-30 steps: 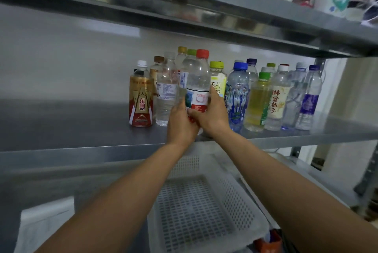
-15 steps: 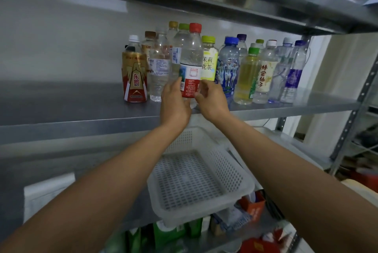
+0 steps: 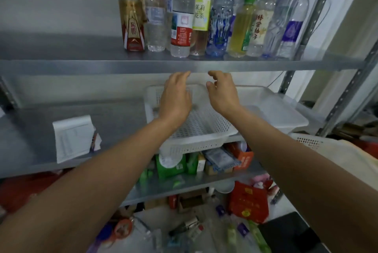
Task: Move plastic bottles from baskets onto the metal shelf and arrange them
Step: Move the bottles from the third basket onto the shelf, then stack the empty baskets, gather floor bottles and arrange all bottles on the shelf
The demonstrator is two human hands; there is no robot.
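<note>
Several plastic bottles stand in a tight group on the metal shelf [image 3: 61, 66]. At the group's front stands a clear bottle with a red cap and red-and-white label [image 3: 181, 27], upright near the shelf's front edge. My left hand [image 3: 177, 97] and my right hand [image 3: 222, 91] hover just below that shelf edge, fingers relaxed and holding nothing. Both are above a white plastic basket [image 3: 196, 140] on the shelf below; the part of its mesh floor that shows holds no bottles. A second white basket [image 3: 272, 107] sits to its right.
A white printed paper packet [image 3: 71, 138] lies on the lower shelf at the left. Boxes and packets [image 3: 171, 164] fill the shelf under the baskets. Loose bottles and a red bag [image 3: 248, 201] litter the floor. A perforated steel upright [image 3: 347, 93] stands at the right.
Both hands have let go of the red-capped bottle and dropped below the shelf edge. The bottle stays standing on the shelf. The camera has tilted downward.
</note>
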